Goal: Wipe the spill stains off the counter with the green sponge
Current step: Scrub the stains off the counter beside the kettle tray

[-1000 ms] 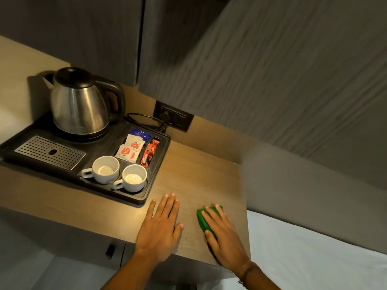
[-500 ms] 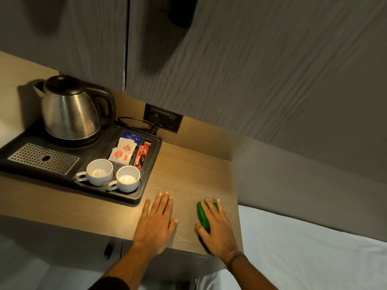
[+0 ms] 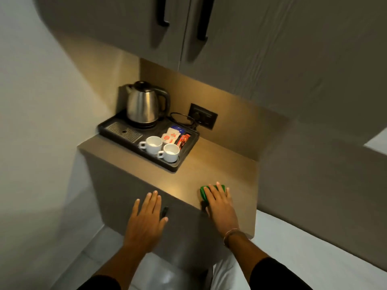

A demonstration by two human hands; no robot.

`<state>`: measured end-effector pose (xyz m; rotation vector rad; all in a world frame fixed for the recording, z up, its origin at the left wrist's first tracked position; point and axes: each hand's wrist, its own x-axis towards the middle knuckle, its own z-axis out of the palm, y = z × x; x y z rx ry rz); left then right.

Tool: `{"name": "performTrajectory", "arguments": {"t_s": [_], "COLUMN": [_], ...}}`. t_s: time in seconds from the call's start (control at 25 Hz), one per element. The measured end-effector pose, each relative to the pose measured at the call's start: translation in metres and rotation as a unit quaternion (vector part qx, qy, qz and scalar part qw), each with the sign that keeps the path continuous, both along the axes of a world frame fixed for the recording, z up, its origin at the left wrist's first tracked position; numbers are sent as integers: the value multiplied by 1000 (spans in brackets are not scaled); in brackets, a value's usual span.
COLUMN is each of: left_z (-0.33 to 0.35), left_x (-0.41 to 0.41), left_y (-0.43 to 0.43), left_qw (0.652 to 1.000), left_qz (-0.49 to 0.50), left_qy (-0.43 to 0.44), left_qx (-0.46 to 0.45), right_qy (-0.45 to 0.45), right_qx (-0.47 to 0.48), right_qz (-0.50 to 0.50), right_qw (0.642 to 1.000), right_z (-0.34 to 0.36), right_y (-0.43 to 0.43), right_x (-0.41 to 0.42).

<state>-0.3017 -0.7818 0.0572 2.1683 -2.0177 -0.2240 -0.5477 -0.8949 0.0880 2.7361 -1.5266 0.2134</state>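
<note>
Wiping step in hand: right hand (image 3: 218, 203) flat, palm down, grip pressed over green sponge (image 3: 211, 190) near front edge of counter (image 3: 219, 164). Left hand (image 3: 146, 216) open, fingers spread, holding nothing, apparently off the counter in front of cabinet face. Stains not discernible, possibly glare; next stroke calls for steady downward pressure, clear of tray (image 3: 176, 167).

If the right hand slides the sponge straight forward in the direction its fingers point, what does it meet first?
Bare counter lies ahead of the right hand and green sponge; probably the back wall comes first. The tray sits off to the left.
</note>
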Motion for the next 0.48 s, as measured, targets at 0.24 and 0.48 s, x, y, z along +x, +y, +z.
{"name": "performTrajectory", "arguments": {"t_s": [0.24, 0.48], "left_z": [0, -20], "left_x": [41, 108], "left_y": [137, 373], "left_qw": [993, 947], "left_qz": [119, 319], "left_qy": [9, -9], "left_qx": [20, 25], "right_qy": [-12, -53], "right_qx": [-32, 25], "right_qz": [100, 303], "right_qw": [994, 951], "right_z": [-21, -38], "right_y": [113, 297], "right_x": [88, 220]}}
